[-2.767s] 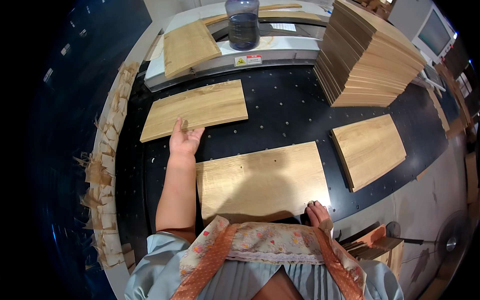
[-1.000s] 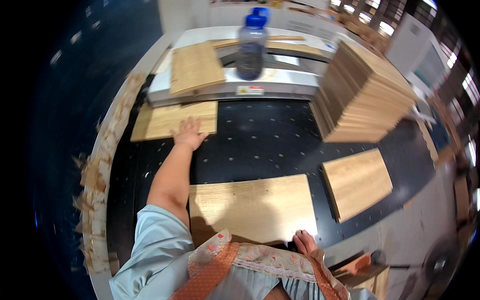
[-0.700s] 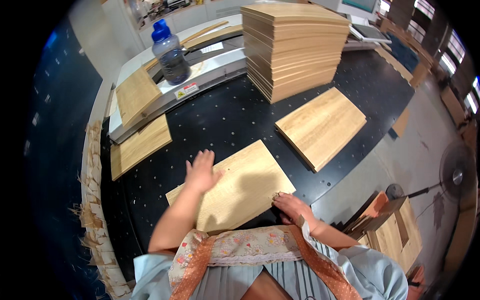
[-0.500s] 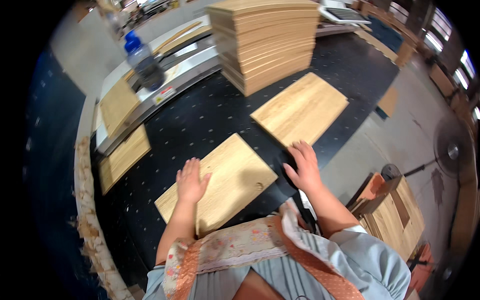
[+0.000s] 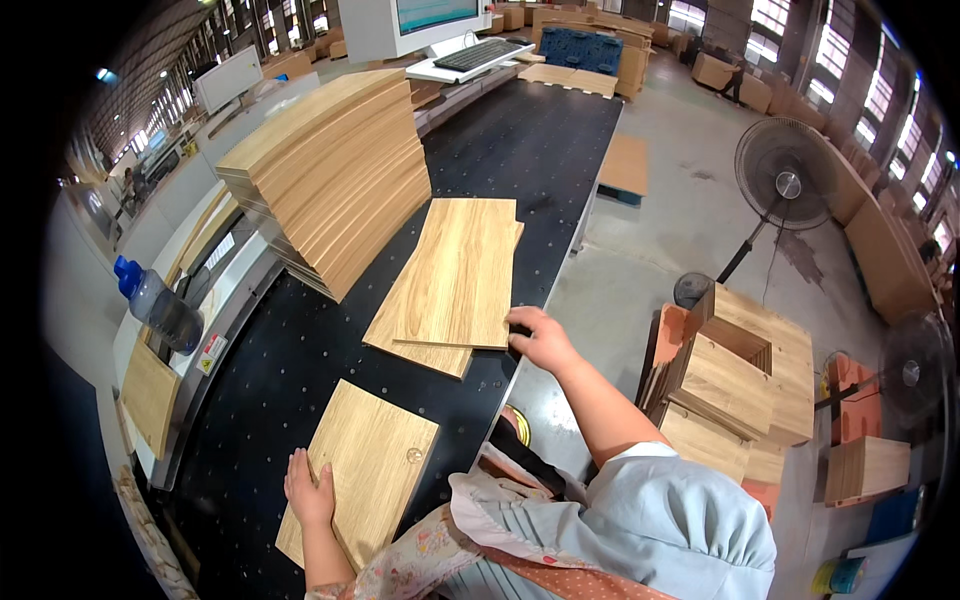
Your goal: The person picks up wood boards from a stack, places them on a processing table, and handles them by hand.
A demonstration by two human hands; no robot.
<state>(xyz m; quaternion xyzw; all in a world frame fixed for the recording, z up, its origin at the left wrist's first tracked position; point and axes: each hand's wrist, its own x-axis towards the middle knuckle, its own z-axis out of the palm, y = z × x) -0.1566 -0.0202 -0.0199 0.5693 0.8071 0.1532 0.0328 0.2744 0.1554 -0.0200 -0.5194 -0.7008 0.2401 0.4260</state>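
Observation:
A light wood-grain board with a small round hole near one corner lies flat on the black table. My left hand rests on its left edge, fingers stretched out and holding nothing. Farther ahead, an upper board overlaps a lower board at an angle. My right hand is closed at the near right corner of the upper board, fingers curled at its edge; part of the grip is hidden.
A tall stack of boards stands at the far left of the dotted black table. A blue-capped bottle is on the machine ledge at left. Beyond are a keyboard and monitor. A fan and board piles stand on the right.
My view has swung right and up. The upper far board now lies askew over the lower one, with my right hand at its corner. My left hand stays on the near board.

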